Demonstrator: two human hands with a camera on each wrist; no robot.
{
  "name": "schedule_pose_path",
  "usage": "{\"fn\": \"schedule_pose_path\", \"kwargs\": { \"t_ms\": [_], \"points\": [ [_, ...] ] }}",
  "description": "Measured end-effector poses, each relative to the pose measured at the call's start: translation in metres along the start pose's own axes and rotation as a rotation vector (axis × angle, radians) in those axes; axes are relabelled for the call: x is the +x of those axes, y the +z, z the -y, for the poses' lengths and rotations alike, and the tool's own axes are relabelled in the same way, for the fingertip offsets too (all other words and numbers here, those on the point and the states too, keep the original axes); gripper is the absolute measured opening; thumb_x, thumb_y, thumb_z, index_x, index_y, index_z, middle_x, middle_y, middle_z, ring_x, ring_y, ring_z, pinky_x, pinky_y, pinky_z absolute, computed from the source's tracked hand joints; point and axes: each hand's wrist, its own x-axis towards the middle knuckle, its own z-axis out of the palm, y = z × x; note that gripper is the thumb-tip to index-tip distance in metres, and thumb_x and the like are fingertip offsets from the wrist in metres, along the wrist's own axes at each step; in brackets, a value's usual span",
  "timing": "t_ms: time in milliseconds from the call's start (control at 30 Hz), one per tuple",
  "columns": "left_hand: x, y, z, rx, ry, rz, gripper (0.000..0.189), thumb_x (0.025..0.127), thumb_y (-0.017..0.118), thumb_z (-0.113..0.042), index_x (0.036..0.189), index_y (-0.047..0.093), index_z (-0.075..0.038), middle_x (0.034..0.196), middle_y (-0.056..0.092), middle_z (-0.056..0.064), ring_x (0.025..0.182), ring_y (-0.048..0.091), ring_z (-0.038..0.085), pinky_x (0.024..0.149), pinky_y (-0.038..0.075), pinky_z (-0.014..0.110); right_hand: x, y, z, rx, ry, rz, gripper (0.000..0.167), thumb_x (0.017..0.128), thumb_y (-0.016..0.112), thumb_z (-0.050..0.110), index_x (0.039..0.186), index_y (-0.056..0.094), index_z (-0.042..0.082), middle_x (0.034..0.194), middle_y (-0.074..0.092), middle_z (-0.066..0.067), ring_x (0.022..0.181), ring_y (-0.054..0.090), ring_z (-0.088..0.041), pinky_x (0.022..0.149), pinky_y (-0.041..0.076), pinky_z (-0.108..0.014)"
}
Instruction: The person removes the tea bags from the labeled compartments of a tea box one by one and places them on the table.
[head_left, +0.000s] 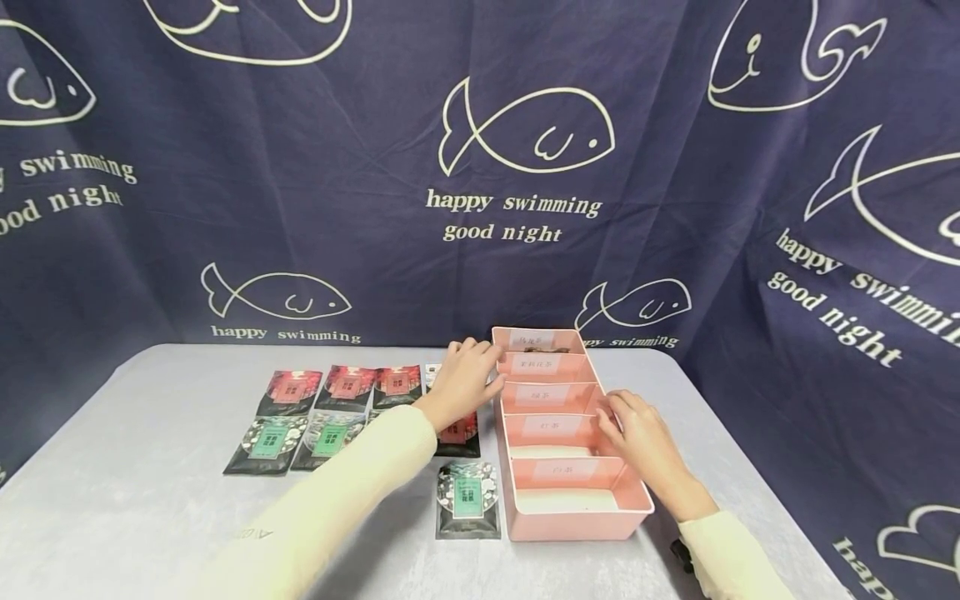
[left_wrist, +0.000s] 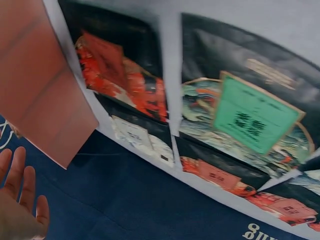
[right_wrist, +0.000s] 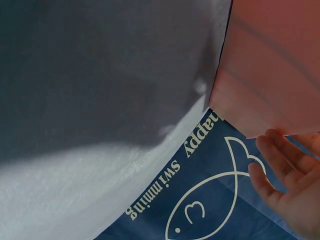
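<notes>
A long pink divided box [head_left: 581, 527] stands on the table, with white paper labels on its dividers. My left hand [head_left: 467, 375] is at the box's left rim near the far end; in the left wrist view the fingers of this hand [left_wrist: 22, 200] are spread and loosely extended. On the opposite side, my right hand [head_left: 641, 433] rests at the right rim, its fingertips touching the edge; in the right wrist view its fingers [right_wrist: 282, 155] are slightly bent beside the pink wall [right_wrist: 270, 75]. Neither hand shows anything lifted. Dark contents [head_left: 547, 350] lie in the farthest compartment.
Left of the box lie several tea packets: red-and-black ones [head_left: 348, 387], green-labelled ones [head_left: 266, 446], and a nearer green-labelled one [head_left: 468, 502]. My left forearm covers part of the rows. A dark fish-printed curtain [head_left: 360, 208] hangs behind the table. A small black object [head_left: 681, 557] is by my right sleeve.
</notes>
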Motion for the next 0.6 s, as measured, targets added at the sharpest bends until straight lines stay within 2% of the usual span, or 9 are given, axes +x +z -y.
{"fn": "schedule_pose_path", "kwargs": {
  "t_ms": [233, 600],
  "points": [
    [0.014, 0.003, -0.009, 0.019, -0.025, 0.019, 0.021, 0.085, 0.059, -0.027, 0.103, 0.058, -0.016, 0.101, 0.061, 0.000, 0.091, 0.050, 0.022, 0.080, 0.035, 0.038, 0.000, -0.001, 0.001, -0.067, -0.016, 0.004, 0.019, 0.080, 0.061, 0.016, 0.089, 0.064, 0.000, 0.092, 0.063, -0.014, 0.086, 0.059, -0.031, 0.068, 0.044, -0.045],
    [0.030, 0.015, -0.013, 0.057, -0.051, 0.041, 0.029, 0.084, 0.060, -0.031, 0.108, 0.056, -0.016, 0.117, 0.058, 0.002, 0.106, 0.050, 0.023, 0.084, 0.036, 0.037, 0.000, -0.003, 0.003, -0.078, -0.020, 0.008, 0.019, 0.081, 0.060, 0.016, 0.089, 0.064, 0.000, 0.091, 0.062, -0.014, 0.086, 0.058, -0.031, 0.067, 0.043, -0.044]
  ]
}}
